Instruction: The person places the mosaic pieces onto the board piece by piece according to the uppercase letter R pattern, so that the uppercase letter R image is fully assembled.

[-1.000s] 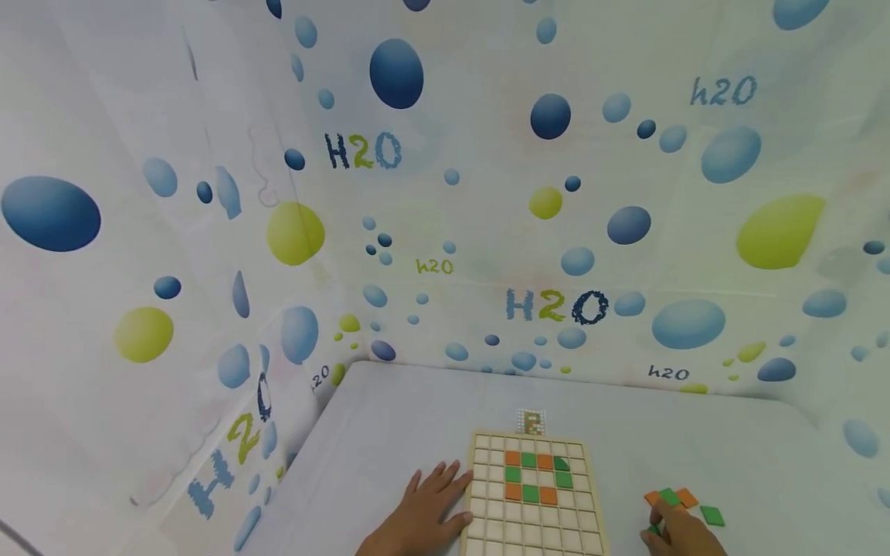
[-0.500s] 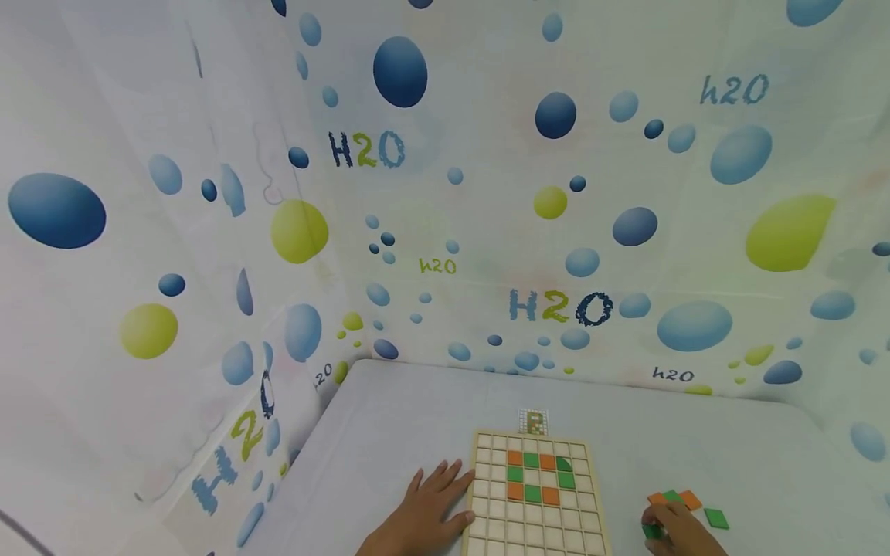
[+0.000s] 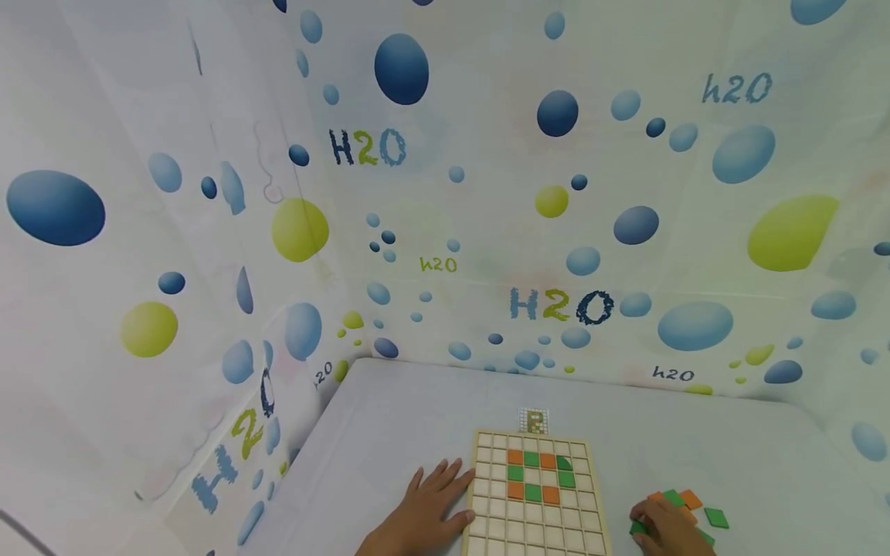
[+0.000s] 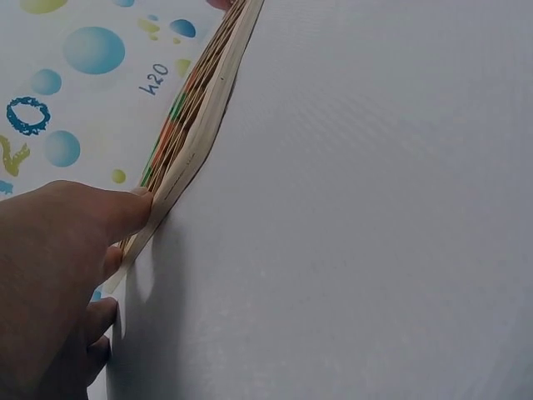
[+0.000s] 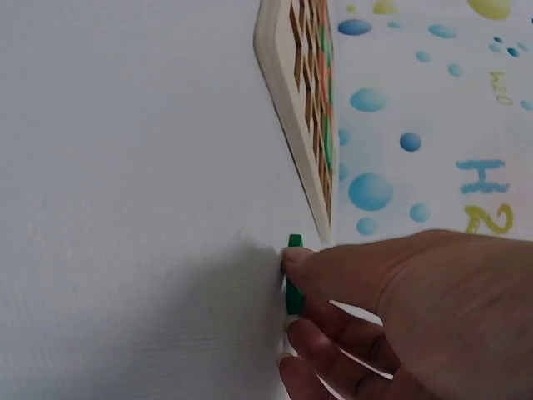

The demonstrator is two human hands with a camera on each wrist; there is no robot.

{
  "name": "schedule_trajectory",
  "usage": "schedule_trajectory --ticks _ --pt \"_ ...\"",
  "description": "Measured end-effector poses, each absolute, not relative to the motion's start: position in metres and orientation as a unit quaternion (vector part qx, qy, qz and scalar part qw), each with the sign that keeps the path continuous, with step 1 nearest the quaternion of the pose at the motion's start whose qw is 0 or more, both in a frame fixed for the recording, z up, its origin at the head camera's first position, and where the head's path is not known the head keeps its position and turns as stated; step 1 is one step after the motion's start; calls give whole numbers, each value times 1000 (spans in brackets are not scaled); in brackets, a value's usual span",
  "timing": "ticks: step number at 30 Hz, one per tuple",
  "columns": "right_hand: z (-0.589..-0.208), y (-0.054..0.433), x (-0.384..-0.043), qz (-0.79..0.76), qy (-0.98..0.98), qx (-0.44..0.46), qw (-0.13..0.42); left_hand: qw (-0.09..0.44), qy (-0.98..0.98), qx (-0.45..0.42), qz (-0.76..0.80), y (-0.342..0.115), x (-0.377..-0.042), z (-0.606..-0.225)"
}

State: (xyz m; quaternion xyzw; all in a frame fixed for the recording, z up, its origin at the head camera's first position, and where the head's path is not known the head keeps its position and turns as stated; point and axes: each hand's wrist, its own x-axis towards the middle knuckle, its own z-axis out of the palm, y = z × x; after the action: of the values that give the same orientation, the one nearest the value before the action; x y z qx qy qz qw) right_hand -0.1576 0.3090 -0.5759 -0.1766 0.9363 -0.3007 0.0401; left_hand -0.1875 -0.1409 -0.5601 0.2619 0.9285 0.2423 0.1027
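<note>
My left hand [image 3: 431,513] rests on the white table with its fingers spread, touching the left edge of a wooden grid board [image 3: 534,533]. In the left wrist view its thumb lies on the board's rim [image 4: 196,137]. Orange and green square tiles fill some of the board's cells, among them an orange tile [image 3: 515,490] and a green tile with a curved corner [image 3: 565,463]. To the board's right, my right hand [image 3: 670,531] pinches a green tile [image 5: 294,298] between thumb and fingers, low over the table. That hand partly hides the loose tiles behind it.
Loose tiles lie at the right, including an orange tile [image 3: 690,499] and a separate green tile [image 3: 716,517]. A small card with a printed grid pattern [image 3: 534,421] lies at the board's far edge. A bubble-printed curtain [image 3: 480,208] surrounds the table.
My right hand has drawn slightly left with the green tile, uncovering more of the loose tiles. My left hand keeps its place at the board. The head view has shifted a little.
</note>
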Motion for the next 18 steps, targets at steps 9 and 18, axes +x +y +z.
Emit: schedule_trajectory --ticks 9,18 --pt "-580 297 -153 -263 957 -125 -8 100 927 264 247 -142 -187 -561" --pt "-575 285 -153 -238 965 -112 -10 91 933 260 230 -140 -185 -560"
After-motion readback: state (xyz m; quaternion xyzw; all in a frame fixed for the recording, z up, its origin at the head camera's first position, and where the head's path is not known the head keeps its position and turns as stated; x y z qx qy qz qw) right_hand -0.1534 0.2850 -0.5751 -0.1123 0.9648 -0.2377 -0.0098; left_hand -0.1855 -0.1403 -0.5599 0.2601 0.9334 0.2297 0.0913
